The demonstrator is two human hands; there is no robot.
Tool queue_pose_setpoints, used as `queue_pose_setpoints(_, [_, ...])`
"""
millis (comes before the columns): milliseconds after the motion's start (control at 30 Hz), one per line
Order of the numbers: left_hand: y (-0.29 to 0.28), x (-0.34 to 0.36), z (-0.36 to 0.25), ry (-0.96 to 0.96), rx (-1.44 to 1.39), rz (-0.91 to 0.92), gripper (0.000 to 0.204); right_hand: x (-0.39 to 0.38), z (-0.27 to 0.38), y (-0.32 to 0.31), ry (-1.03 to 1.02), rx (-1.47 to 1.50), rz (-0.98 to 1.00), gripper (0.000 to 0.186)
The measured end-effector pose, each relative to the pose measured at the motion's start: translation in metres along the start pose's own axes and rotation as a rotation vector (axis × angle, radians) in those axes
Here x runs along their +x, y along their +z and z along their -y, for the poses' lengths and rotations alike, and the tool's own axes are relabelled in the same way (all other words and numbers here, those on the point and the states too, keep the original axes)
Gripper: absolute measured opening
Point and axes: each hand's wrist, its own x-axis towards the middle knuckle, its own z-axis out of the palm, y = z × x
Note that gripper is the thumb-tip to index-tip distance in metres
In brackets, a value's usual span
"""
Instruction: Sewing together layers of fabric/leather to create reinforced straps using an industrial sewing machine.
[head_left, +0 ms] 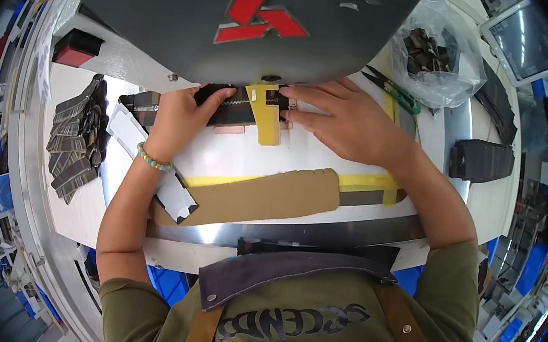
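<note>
A dark plaid fabric strip with a metal zipper (pixel 233 102) lies on the white work surface beneath a sewing machine head (pixel 171 6). My left hand (pixel 183 118) holds its left part, thumb stretched along the zipper and other fingers mostly hidden. My right hand (pixel 352 122) lies at the strip's right end, fingers extended and apart, tips touching it beside a small dark label (pixel 274 97). Between my hands, a yellow taped guide (pixel 268 127) crosses the strip. The machine head hides the spot where a needle would be.
Plaid fabric pieces (pixel 77 140) are piled at left. A brown cardboard piece (pixel 264 197) and a white card (pixel 175 194) lie nearer me. Green-handled scissors (pixel 395 94), a clear plastic bag (pixel 461 77) of dark pieces and a folded fabric stack (pixel 482 161) are at right.
</note>
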Motion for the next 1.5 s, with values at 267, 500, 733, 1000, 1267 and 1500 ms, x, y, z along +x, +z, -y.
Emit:
queue_pose_setpoints(267, [-0.009,-0.015,-0.016,0.328,0.456,-0.052,0.037,0.001,-0.001,0.0,-0.027,-0.021,-0.04,0.023])
queue_pose_setpoints(500, [0.009,-0.055,-0.014,0.563,0.594,-0.08,0.051,0.001,0.0,-0.001,-0.025,-0.021,-0.033,0.023])
queue_pose_setpoints(733, [0.01,-0.057,-0.015,0.529,0.622,-0.077,0.058,0.002,0.004,-0.004,0.014,-0.03,0.001,0.022])
queue_pose_setpoints(1000, [0.01,-0.058,-0.016,0.508,0.622,-0.066,0.059,0.003,0.004,-0.004,-0.015,-0.054,-0.001,0.022])
queue_pose_setpoints(1267, [0.01,-0.06,-0.016,0.5,0.633,-0.051,0.059,0.004,0.005,-0.008,-0.021,-0.052,0.006,0.025])
queue_pose_setpoints(1500, [0.01,-0.06,-0.014,0.505,0.647,-0.039,0.061,0.004,0.005,-0.007,-0.031,-0.056,-0.005,0.024])
